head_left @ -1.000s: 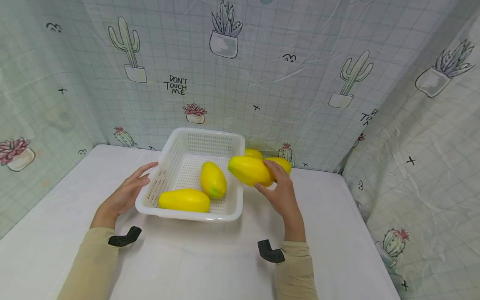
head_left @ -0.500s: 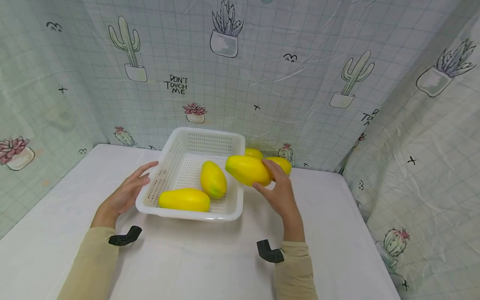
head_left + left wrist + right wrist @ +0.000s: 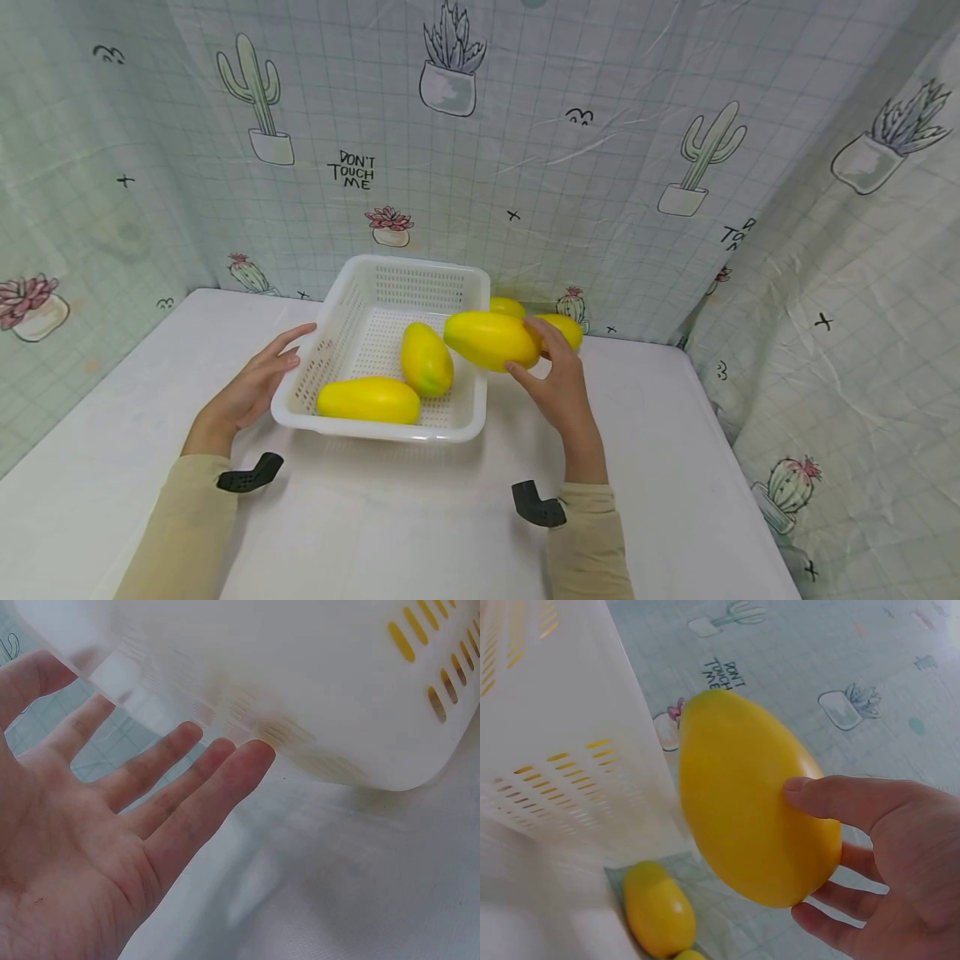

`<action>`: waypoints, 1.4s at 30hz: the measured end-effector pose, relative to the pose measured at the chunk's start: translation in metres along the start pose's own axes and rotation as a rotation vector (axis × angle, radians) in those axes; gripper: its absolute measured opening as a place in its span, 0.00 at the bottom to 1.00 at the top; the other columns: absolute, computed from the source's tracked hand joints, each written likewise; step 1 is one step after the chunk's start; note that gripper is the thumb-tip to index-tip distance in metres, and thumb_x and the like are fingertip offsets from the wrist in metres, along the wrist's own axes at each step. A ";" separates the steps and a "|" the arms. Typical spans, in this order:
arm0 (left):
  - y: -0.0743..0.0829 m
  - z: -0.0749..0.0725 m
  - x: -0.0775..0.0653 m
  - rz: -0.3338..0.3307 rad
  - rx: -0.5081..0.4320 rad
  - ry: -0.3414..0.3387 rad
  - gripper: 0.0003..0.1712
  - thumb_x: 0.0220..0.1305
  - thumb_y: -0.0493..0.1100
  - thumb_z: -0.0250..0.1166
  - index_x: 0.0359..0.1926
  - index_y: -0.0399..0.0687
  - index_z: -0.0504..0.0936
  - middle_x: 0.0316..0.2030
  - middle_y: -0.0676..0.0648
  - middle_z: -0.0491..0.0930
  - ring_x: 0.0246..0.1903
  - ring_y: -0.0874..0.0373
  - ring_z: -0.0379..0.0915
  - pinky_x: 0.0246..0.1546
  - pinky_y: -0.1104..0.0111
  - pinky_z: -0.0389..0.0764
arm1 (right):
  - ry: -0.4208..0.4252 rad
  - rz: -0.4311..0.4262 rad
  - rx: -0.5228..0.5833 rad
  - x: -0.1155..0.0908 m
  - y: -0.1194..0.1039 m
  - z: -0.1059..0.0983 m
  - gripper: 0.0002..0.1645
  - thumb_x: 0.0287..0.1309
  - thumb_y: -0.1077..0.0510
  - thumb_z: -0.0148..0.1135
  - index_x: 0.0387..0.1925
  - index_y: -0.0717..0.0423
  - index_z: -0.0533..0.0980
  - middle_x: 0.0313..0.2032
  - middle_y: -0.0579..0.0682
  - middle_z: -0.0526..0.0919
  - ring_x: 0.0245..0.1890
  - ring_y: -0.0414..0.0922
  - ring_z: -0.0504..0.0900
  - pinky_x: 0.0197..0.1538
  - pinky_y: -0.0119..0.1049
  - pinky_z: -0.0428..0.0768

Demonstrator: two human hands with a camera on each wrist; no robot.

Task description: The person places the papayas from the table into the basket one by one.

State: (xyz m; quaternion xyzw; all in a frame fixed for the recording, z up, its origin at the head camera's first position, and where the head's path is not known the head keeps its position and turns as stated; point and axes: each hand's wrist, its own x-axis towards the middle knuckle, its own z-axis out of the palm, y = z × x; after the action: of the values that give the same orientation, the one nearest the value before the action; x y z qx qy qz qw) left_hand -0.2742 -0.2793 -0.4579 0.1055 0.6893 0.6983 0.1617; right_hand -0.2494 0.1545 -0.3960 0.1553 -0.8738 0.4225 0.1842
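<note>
In the head view, my right hand [image 3: 558, 383] holds a yellow papaya [image 3: 491, 340] between thumb and fingers, its narrow end pointing left over the right rim of a white plastic basket [image 3: 378, 432]. The right wrist view has the thumb pressed on the side of this papaya [image 3: 754, 802]. Inside the basket lie two more, one papaya [image 3: 367, 401] along the front wall and another papaya [image 3: 427, 360] right of centre. My left hand [image 3: 251, 387] is at the basket's left side. Its fingers are extended and the fingertips [image 3: 259, 754] touch the slotted wall.
Behind the held fruit, two yellow papayas rest on the table beside the basket: one papaya [image 3: 507, 307] near its back right corner, another papaya [image 3: 567, 328] farther right, partly covered by my hand. A patterned cloth [image 3: 525, 167] hangs behind the white table [image 3: 375, 525].
My right hand has shifted slightly left, bringing the papaya's narrow end farther over the basket's right rim. The left hand and the basket have stayed in place.
</note>
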 end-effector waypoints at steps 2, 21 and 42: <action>0.000 0.000 0.000 0.000 -0.006 -0.002 0.29 0.71 0.45 0.39 0.70 0.68 0.46 0.70 0.48 0.47 0.57 0.66 0.66 0.48 0.65 0.76 | 0.007 -0.010 0.008 0.000 0.000 0.000 0.36 0.49 0.52 0.67 0.61 0.49 0.65 0.61 0.45 0.68 0.60 0.45 0.67 0.56 0.47 0.73; -0.001 -0.001 0.000 0.005 0.028 -0.006 0.29 0.71 0.47 0.40 0.70 0.69 0.45 0.70 0.49 0.46 0.57 0.67 0.65 0.49 0.64 0.74 | 0.006 -0.023 0.004 0.000 0.000 0.003 0.32 0.52 0.52 0.64 0.60 0.42 0.67 0.60 0.41 0.69 0.61 0.41 0.66 0.57 0.42 0.72; -0.001 -0.001 0.000 0.011 0.034 0.001 0.29 0.71 0.47 0.40 0.70 0.69 0.46 0.70 0.50 0.48 0.57 0.67 0.65 0.49 0.66 0.74 | -0.018 -0.059 0.026 0.000 -0.006 0.007 0.32 0.52 0.53 0.64 0.60 0.45 0.67 0.61 0.43 0.69 0.61 0.42 0.67 0.57 0.45 0.73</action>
State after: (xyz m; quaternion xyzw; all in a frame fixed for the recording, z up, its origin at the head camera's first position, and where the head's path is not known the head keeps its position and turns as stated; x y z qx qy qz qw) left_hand -0.2740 -0.2799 -0.4590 0.1118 0.7004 0.6875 0.1558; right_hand -0.2480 0.1451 -0.3963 0.1870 -0.8649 0.4267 0.1868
